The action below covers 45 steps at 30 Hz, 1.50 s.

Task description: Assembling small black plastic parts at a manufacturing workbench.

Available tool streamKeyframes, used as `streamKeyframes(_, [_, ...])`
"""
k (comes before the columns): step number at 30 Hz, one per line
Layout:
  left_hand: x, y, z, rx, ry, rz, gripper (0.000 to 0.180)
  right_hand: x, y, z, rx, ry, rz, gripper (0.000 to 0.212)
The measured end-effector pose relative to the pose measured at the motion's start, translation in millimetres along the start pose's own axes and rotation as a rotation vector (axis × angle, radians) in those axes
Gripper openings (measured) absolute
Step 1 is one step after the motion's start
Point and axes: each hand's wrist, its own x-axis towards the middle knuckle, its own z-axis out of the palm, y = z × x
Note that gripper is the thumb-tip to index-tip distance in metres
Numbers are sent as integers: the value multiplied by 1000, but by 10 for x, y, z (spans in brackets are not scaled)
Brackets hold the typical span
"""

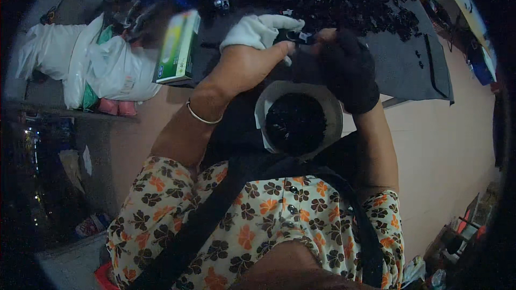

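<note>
A small black part (302,38) with a pale, shiny spot is held between my two hands above the table's near edge; its exact kind is too dark to make out. My left hand (251,53), with a white glove over its fingers and the thumb bare, pinches one end. At the other end are the bare fingertips of my right hand (348,70), which wears a black glove. Below them stands a round white bucket (334,111), close to my lap, with a dark mass of black pieces in it.
A big heap of black parts (349,5) covers the far side of the dark grey table (400,70). Left of my hands stands a green and white carton (180,48). Stuffed white plastic bags (121,70) lie further left. A small metal piece (222,1) sits beyond the carton.
</note>
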Motion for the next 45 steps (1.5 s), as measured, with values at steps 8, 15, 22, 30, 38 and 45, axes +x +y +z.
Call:
streamKeyframes(8, [-57,36,-24,-192,-12,-31,27,-35,-42,-16,-13,-69,-35,21])
streamKeyframes(15, [-86,-66,4,-184,34,-99,27,-3,-74,-30,46,-126,-115,13])
streamKeyframes(22, [-157,-190,-13,-391,9,-127,25,-93,-66,71,60,-129,-135,17])
streamKeyframes(30, [-145,-189,9,-220,66,12,21,20,-142,17,32,-142,-72,19])
streamKeyframes(38, [-127,-145,48,-32,56,75,19,28,-109,59,640,-182,669,27])
streamKeyframes(45, [5,-240,-1,-94,-22,70,20,40,-44,75,689,-260,738,29])
